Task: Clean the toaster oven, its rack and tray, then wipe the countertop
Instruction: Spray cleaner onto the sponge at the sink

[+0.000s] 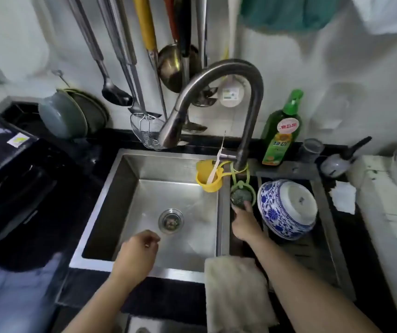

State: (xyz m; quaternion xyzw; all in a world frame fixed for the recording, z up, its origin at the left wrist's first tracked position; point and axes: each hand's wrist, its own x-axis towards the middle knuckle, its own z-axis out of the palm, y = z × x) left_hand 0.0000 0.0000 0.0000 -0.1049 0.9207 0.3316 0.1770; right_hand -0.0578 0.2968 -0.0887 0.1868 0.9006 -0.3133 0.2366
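- While my right hand [244, 225] reaches forward over the sink's right compartment, its fingertips touch a dark green scrubber ball [240, 197] that hangs in a light green holder [240, 179] from the base of the faucet [216, 97]; whether the grip is pinching the ball or only pressing on it, I cannot tell.
- The holder's straps run from the faucet base down toward me, with the ball at the lower end.
- My left hand [136, 254] hovers over the near edge of the steel sink [144, 188], fingers loosely curled and the grip holding nothing.
- A pale cloth [234, 292] hangs over the near rim, between my two forearms.
- A blue-and-white bowl [286, 209] lies tilted, bottom up, in the right compartment, just beside the ball.
- A yellow cup [208, 180] with a white stick in it hangs on the divider near the faucet base.
- A green bottle [280, 133] stands on the black tabletop [168, 296] behind the bowl.
- Ladles and a wire skimmer [144, 131] hang on the white wall behind the sink.
- A dark appliance [12, 188] sits on the left, blurred.
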